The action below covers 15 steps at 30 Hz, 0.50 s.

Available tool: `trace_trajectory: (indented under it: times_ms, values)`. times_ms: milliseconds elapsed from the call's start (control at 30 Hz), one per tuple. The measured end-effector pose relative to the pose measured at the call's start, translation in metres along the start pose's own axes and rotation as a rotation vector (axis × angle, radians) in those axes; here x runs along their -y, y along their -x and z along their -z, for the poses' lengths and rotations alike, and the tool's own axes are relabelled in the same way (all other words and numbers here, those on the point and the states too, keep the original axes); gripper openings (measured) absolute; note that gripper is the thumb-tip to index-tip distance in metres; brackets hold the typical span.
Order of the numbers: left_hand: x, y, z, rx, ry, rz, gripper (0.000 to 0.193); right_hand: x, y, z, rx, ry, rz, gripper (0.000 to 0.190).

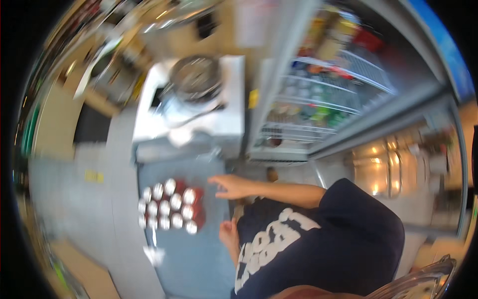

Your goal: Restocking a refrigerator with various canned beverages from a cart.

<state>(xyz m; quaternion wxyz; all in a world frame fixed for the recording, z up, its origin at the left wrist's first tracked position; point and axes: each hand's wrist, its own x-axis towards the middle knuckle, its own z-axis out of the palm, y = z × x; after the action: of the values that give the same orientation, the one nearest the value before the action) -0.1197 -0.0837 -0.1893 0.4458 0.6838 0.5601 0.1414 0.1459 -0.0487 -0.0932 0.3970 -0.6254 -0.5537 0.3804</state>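
Observation:
Several red jars or cans with shiny silver tops [164, 207] stand in close rows on a blue-grey tabletop [194, 258]. My right hand [231, 187] reaches over the near edge of this tabletop, to the side of the containers, with its fingers apart and nothing seen in them. Lower in the view, my left hand [228, 232] is near the same edge, close to my dark shirt. Its fingers look bent, but blur hides whether they hold anything. A small white crumpled thing [154, 255] lies at the tabletop's far edge.
A white stand [233, 112] beyond the tabletop's upper end bears a round lidded pot [196, 76] and a long dark-handled utensil [203, 114]. At upper right a refrigerator with wire shelves [313, 129] holds packages and bottles; its glass door [407, 164] stands open.

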Motion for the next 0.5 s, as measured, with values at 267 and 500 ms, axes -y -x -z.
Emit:
trace_trajectory:
  times_ms: [267, 500]
  values:
    - [-0.202, -0.032, -0.053, 0.287, 0.023, -0.369, 0.032, 0.108, 0.199, 0.278, -0.717, 0.162, 0.037, 0.01]
    - [-0.398, -0.013, -0.083, 0.463, 0.014, -0.974, 0.015, 0.117, 0.224, 0.548, -1.299, 1.144, -0.131, 0.032]
